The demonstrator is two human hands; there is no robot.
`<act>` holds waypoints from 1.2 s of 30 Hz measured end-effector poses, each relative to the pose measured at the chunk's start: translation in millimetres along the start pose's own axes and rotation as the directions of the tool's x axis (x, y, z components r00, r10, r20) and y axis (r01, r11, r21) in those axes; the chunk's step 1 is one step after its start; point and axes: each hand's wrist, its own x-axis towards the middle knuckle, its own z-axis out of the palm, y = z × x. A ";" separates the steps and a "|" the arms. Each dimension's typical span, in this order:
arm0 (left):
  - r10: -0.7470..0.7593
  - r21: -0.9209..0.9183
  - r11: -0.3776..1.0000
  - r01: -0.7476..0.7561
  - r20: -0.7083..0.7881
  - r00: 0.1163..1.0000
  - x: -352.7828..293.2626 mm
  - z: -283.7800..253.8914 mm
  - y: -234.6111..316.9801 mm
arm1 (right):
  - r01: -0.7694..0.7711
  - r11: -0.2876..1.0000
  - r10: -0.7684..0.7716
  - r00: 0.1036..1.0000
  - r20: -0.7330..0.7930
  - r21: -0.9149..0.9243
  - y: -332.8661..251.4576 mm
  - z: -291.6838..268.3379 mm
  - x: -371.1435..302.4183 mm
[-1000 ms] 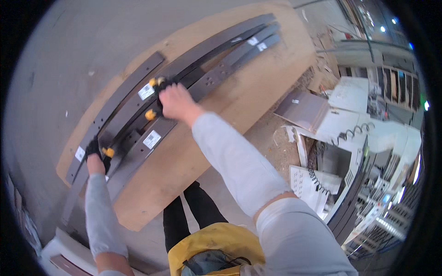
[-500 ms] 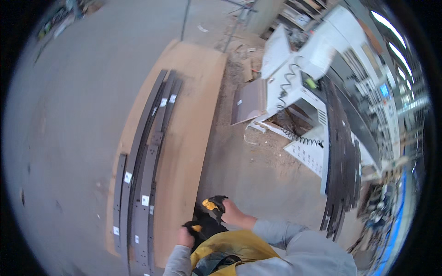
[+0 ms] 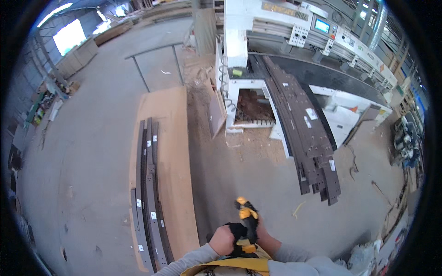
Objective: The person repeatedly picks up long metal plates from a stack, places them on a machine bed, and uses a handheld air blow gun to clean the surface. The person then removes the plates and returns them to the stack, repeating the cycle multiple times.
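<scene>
Item, two hands, gloved black with yellow tips: the left hand and right hand meet at bottom centre, the left overlapping the right's glove. Grip: no strip in either; blur and overlap hide whether the fingers are spread or closed, so cannot tell.

Item, dark strips with white labels: on the tan board, at 10 o'clock from the hands, well apart; long axis about 12 to 6 o'clock; left hand nearer.

Item, stack of dark strips: on the counter of the white machine, at 1 o'clock; long axis 11 to 5; near ends staggered past the edge, at 2 o'clock; right hand nearer.

Surface: tan board, long and flat, lying low over the grey floor.

Room: workshop; metal rail at 11 o'clock; coiled hose and lit screen at the machine.
</scene>
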 end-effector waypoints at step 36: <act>-0.339 0.729 0.295 0.617 -0.524 0.781 528.7 246.4 5.5 | 0.514 0.776 -0.577 0.812 -0.085 -0.365 -541.2 -561.9 209.9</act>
